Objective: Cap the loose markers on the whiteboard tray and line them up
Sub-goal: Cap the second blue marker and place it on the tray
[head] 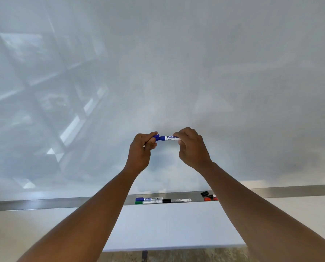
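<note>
head view, we log: left hand fingers pinching blue cap; right hand fingers gripping blue marker; tray holding capped markers, loose caps.

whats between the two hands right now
A blue marker spans the gap in the head view: the left hand grips its blue cap end, the right hand pinches the white barrel.

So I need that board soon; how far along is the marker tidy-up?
Partway. Done: three capped markers, blue, green and black, lie together on the tray. In hand: the left hand pushes a blue cap onto the marker the right hand holds. Left: loose black and red pieces at the right.
</note>
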Motion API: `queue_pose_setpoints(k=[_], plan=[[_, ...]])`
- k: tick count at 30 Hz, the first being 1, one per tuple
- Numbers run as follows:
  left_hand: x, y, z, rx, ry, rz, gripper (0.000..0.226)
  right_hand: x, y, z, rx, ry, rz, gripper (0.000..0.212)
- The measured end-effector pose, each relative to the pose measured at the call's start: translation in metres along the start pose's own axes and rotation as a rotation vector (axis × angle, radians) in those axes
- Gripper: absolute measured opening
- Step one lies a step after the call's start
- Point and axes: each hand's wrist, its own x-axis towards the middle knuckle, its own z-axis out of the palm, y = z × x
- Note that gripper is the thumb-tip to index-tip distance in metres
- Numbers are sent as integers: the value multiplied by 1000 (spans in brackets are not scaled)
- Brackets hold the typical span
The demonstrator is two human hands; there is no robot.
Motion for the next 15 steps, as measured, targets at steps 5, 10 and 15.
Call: queue_pose_setpoints(k=[5, 10, 15], plan=[[9, 12, -6, -290, 52, -143, 24, 7, -1, -5, 57, 50, -23, 35], [13, 11, -9, -347, 63, -193, 23, 10, -2, -7, 65, 53, -36, 35], [14, 12, -8, -370, 43, -221, 23, 10, -1, -5, 70, 30, -39, 33]])
